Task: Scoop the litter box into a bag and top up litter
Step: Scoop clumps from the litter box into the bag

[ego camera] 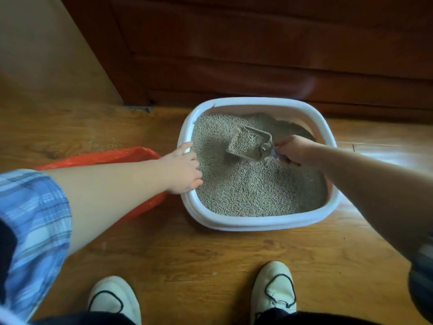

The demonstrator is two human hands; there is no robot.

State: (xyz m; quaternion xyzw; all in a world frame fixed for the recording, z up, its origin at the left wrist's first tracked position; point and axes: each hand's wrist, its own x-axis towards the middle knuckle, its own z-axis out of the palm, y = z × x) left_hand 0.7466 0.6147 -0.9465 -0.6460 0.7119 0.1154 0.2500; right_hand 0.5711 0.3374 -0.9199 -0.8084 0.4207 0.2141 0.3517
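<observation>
Scooping stage is in hand; nothing here suggests the top-up has begun. The white, round-cornered plastic litter box (257, 222) sits on the honey-coloured wooden floor (187, 259), in front of a dark wooden cabinet (257, 43); it holds a deep, uneven bed of grey-beige granular litter (246, 193). The right hand (293, 148) is clenched round the handle of a grey plastic scoop (248, 144); the scoop lies tilted at the middle of the bed, its pan heaped with granules; whether clumps are among them cannot be told. The left hand (182, 170) grasps the box's left rim, fingers curled over the edge, apparently steadying it. An orange-red plastic bag (105, 157) lies just beside the box on its left, partly hidden under the left forearm; its contents are not visible. A few stray granules (105, 147) lie on the floor behind the bag. Judgement: this load is not yet tipped into the bag; no fresh litter supply is in view, so topping up is wholly outstanding.
</observation>
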